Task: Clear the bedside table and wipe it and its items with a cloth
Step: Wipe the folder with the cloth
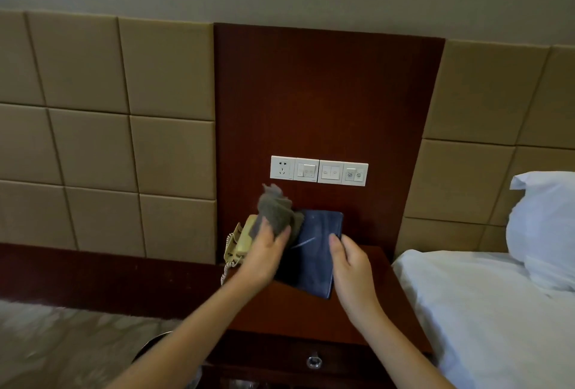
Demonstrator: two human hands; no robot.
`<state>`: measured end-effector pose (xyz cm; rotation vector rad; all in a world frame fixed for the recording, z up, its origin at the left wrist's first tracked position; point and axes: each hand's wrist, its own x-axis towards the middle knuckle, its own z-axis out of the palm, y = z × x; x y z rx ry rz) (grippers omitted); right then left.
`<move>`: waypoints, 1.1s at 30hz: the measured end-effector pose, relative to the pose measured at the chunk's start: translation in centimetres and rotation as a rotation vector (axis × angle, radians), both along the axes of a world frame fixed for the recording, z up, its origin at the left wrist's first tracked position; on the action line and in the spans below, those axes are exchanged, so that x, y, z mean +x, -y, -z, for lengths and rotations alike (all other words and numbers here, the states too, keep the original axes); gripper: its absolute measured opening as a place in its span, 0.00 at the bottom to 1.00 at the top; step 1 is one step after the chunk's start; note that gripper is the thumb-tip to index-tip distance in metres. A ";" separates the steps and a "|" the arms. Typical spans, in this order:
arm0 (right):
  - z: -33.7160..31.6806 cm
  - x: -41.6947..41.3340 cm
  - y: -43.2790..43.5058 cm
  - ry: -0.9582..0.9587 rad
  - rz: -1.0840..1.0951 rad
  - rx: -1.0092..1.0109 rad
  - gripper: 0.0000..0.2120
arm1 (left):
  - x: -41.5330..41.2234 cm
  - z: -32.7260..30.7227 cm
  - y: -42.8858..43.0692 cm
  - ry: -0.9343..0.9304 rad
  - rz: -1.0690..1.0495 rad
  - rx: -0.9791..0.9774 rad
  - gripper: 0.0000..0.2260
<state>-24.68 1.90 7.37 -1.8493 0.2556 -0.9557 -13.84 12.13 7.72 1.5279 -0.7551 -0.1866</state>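
My left hand (264, 256) grips a bunched grey cloth (277, 209) and holds it against the upper left edge of a dark blue folder (314, 251). My right hand (350, 267) holds the folder's right edge, thumb on its cover, keeping it tilted up above the dark wooden bedside table (298, 317). A beige corded telephone (239, 244) sits at the table's back left, partly hidden behind my left hand and the cloth.
A white socket and switch panel (319, 170) is on the wooden wall board just above the folder. A bed with white sheet (485, 320) and pillow (547, 226) lies to the right. The table's drawer knob (313, 361) is below. Carpet (68, 348) lies at left.
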 end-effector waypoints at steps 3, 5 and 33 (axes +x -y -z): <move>-0.5 0.7 0.7 -0.024 0.008 0.156 0.14 | -3.5 2.7 0.9 0.230 0.155 0.099 0.18; -1.2 1.0 1.1 -0.004 -0.009 0.321 0.14 | -5.0 3.7 1.9 0.462 0.170 0.158 0.23; -1.1 -1.1 3.3 -0.234 -0.305 0.893 0.12 | 2.4 6.3 -2.8 0.501 -0.075 0.430 0.17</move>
